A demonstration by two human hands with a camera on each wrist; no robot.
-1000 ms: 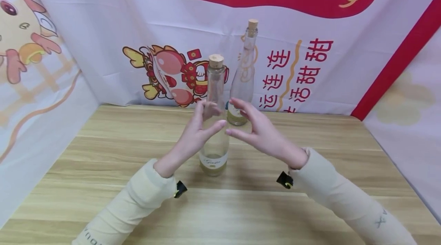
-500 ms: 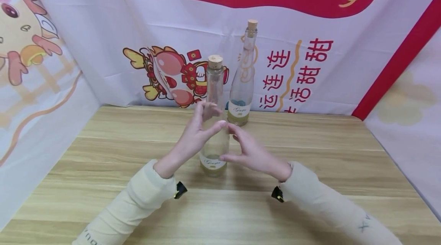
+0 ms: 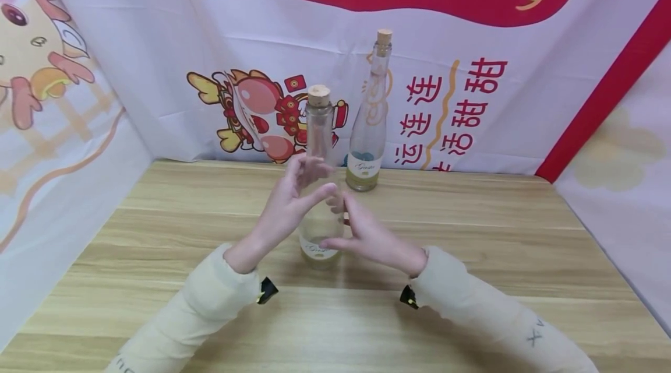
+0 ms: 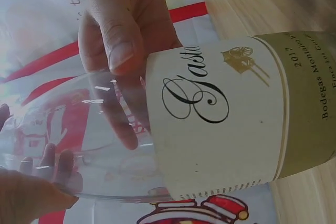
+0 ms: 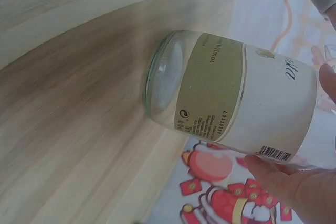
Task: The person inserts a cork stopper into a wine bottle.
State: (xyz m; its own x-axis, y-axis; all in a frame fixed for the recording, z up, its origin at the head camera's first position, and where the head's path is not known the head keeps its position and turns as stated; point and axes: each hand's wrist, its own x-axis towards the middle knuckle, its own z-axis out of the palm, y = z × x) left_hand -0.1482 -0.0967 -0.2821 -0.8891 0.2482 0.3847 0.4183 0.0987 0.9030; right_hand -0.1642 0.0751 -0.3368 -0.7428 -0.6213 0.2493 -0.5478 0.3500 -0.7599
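Observation:
A clear glass wine bottle with a cork stopper stands at the middle of the table. Its cream and olive label faces the left wrist camera. My left hand holds the upper body, fingers behind the glass and thumb toward me. Lower down, my right hand grips it from the right; the thumb crosses the label and the fingers curl behind. In the right wrist view the bottle's base is near the wood; contact with it cannot be told.
A second corked wine bottle stands behind and to the right, close to the back cloth. Printed cloth walls enclose the wooden table at the back and both sides. A black strap shows at my left wrist.
My right hand has come down and left onto the bottle's lower body. The front bottle has shifted a little left, and my left hand has moved left with it. The rear bottle stays put.

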